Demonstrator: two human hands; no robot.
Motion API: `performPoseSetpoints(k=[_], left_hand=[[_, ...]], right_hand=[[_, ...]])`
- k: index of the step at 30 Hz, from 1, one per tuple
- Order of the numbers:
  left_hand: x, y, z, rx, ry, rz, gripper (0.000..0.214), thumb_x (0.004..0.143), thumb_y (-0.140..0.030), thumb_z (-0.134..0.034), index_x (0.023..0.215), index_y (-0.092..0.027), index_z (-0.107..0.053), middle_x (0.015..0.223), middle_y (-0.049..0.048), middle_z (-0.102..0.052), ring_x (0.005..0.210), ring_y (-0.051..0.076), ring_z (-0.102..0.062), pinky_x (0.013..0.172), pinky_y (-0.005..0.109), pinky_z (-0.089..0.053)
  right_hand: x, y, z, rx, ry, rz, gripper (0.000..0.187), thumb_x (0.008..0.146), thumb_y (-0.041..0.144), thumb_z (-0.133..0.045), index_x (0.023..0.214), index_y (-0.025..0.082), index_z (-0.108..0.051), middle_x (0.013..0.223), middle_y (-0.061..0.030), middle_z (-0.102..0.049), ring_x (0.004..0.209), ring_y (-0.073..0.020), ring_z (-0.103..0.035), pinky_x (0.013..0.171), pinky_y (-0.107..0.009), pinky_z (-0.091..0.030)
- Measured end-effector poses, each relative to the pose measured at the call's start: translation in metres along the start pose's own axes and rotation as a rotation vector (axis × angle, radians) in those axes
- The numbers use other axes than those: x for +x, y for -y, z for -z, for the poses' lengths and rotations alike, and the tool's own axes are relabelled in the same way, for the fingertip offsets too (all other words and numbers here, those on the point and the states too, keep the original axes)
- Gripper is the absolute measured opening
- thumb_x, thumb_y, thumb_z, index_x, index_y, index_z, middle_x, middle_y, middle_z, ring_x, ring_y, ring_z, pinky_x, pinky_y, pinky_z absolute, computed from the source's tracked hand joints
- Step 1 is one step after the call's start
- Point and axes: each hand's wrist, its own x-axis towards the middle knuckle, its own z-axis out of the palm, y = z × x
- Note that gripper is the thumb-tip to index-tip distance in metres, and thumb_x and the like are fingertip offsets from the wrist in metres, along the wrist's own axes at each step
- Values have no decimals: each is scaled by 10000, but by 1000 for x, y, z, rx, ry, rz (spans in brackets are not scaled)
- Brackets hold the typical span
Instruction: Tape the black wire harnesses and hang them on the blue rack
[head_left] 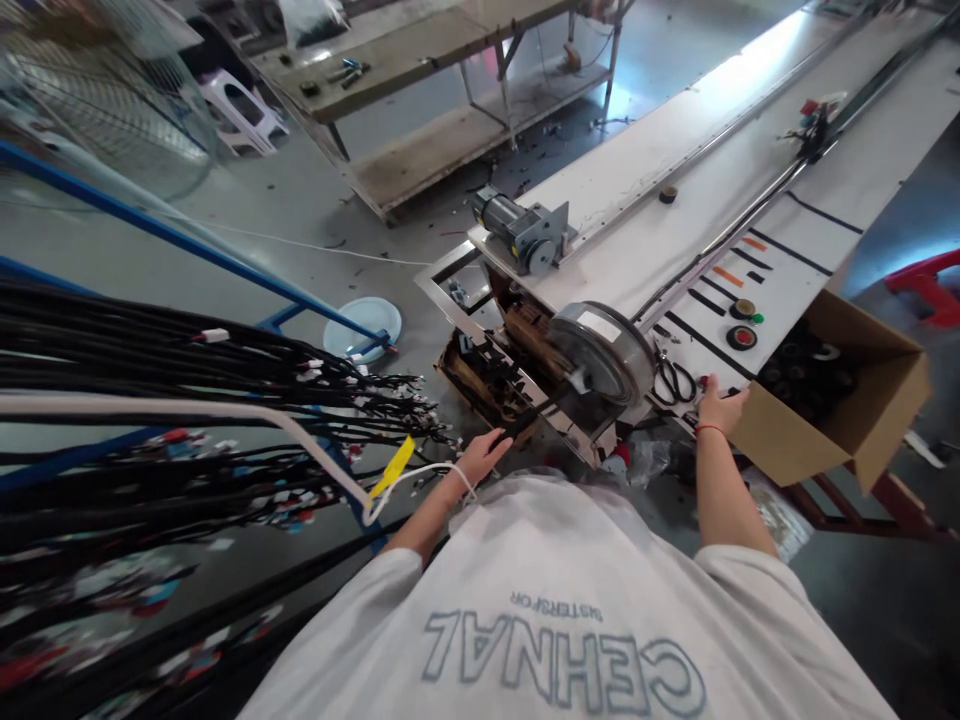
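Observation:
My left hand (484,455) is closed round a black cable (536,412) that runs toward the large metal wheel (604,350) at the near end of the long white bench (675,240). A white cord loops over that wrist. My right hand (721,405) rests on the bench's near edge with its fingers curled, beside black scissors (675,380); what it holds, if anything, is hidden. A red band circles the right wrist.
A rack of several black wire harnesses (187,400) fills the left. An open cardboard box (847,400) of black parts sits at the right. A grey motor (521,235) is mounted on the bench end. Tape rolls (741,337) lie on the bench. A wooden table (420,50) stands behind.

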Motion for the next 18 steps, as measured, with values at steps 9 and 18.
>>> performPoseSetpoints(k=[9, 18], left_hand=[[31, -42, -14, -115, -48, -49, 411, 868, -542, -481, 789, -156, -599, 693, 2, -586, 672, 158, -530, 636, 254, -429], [68, -69, -33, -55, 1, -84, 405, 870, -517, -471, 852, -148, -636, 771, 38, -666, 742, 201, -597, 711, 285, -457]], right_hand=[[2, -1, -1, -11, 6, -4, 855, 840, 537, -624, 1469, 40, -324, 1325, -273, -515, 1223, -397, -500, 1026, -519, -387], [-2, 2, 1, -5, -2, -18, 825, 837, 544, -614, 1462, 73, -354, 1335, -249, -519, 1197, -381, -523, 1010, -491, -403]])
